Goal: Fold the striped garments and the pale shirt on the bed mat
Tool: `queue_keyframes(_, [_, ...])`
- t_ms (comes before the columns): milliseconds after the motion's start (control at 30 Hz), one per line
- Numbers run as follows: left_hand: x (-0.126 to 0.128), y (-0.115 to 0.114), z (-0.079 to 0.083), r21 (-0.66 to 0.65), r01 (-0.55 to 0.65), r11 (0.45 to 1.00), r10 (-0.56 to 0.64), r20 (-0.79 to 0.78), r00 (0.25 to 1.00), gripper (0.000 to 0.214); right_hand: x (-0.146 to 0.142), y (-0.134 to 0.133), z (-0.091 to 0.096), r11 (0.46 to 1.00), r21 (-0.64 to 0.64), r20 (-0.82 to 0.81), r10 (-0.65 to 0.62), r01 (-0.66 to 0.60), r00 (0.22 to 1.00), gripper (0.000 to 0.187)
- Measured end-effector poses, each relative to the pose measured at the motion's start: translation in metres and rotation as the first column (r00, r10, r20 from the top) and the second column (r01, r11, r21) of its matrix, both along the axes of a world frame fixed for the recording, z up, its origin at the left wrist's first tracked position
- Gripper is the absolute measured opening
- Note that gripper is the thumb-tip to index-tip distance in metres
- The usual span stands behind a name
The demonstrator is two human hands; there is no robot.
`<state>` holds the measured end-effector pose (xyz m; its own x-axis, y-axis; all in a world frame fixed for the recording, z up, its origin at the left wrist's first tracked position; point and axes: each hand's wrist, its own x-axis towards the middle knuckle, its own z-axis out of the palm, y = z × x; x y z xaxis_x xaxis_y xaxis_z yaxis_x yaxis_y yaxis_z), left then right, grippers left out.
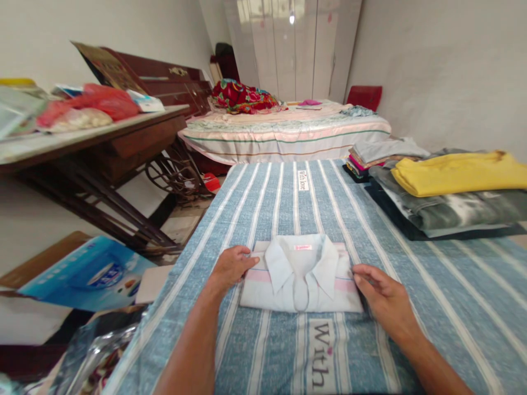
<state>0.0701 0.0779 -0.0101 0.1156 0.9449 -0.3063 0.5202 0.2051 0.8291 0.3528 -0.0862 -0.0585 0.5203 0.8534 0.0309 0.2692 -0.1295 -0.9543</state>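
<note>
White, pink-banded collared shirt (302, 277) lies folded between my left hand (234, 266) and right hand (386, 299), half-curled fingers at its side edges, pinching or merely touching I cannot tell; I judge it light, soft, best gripped through all layers at both sides.

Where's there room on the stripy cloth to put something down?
The biggest free patch of cloth lies between the shirt and bed, left of the clothes. Another lies between the clothes and right hand. The clothes crowd the far right.
</note>
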Motion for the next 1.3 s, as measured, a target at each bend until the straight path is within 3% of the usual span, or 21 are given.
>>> queue_keyframes(233, [0.002,-0.002,-0.003,0.061,0.012,0.998,-0.010,-0.035,0.999,0.031,0.001,0.003,0.004,1.000,-0.023,-0.121,-0.021,0.018,0.992,0.035])
queue_keyframes(667, [0.000,0.000,-0.010,-0.024,-0.014,1.000,0.016,0.079,0.997,0.034,0.004,0.006,0.014,0.992,-0.126,-0.361,-0.041,-0.005,0.932,0.039])
queue_keyframes(1067, [0.002,-0.005,-0.010,0.072,0.024,0.997,-0.033,0.134,0.990,0.031,0.009,0.011,0.019,0.972,-0.235,-0.355,-0.062,-0.025,0.933,0.051])
queue_keyframes(1300, [0.000,-0.010,-0.010,-0.029,0.013,0.999,-0.008,0.158,0.987,0.023,0.016,0.007,0.018,0.937,-0.349,-0.317,-0.085,-0.033,0.945,0.056])
